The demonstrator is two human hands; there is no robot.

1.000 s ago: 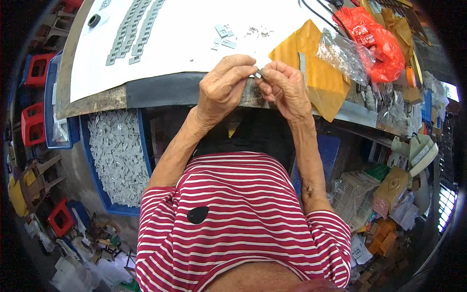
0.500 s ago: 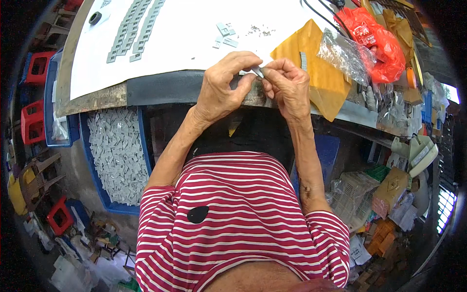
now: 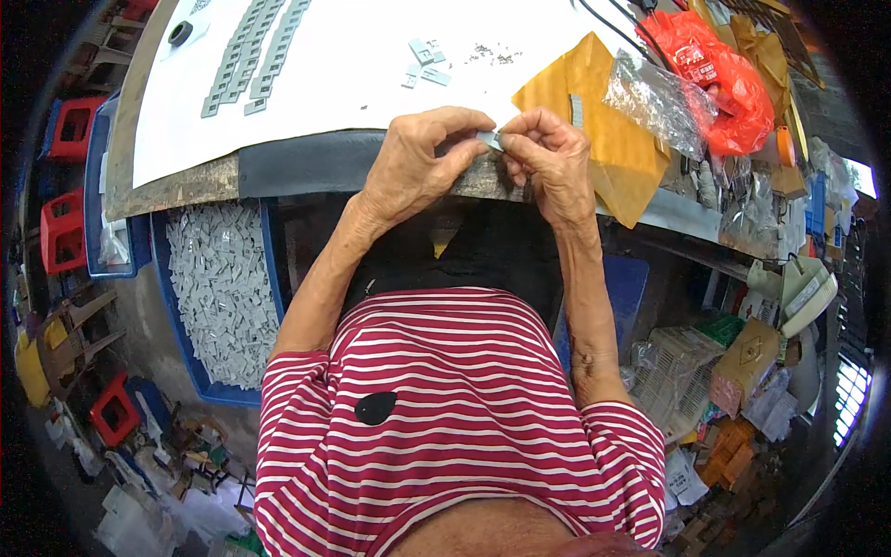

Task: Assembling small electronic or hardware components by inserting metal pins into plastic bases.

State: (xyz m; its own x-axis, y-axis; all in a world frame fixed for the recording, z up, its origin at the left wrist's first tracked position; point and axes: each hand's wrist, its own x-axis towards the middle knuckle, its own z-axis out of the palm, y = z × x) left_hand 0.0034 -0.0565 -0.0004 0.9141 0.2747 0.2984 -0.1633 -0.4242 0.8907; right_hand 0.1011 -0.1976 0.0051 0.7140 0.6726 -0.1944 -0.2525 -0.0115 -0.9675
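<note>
Between the fingertips of both hands, above the table's front edge, is a small grey plastic piece (image 3: 490, 139). My left hand (image 3: 429, 158) pinches its left end with thumb and forefinger. At the other end, my right hand (image 3: 549, 160) is closed with thumb and fingers on the piece, hiding part of it. Beyond my hands, several loose grey pieces (image 3: 427, 76) lie on the white sheet (image 3: 362, 56). A scatter of tiny dark parts (image 3: 494, 54) lies to their right. Rows of joined grey pieces (image 3: 243, 65) stretch across the sheet at the left.
A brown envelope (image 3: 594, 121) with a grey strip (image 3: 576, 110) on it lies right, beside clear plastic wrap (image 3: 650, 102) and a red plastic bag (image 3: 733, 102). A blue bin (image 3: 200, 362) full of grey pieces stands below the table at left. A black tape roll (image 3: 181, 34) sits far left.
The grey piece has been turned so that its flat side shows more. My left fingers have shifted slightly along with it; both hands stay close together.
</note>
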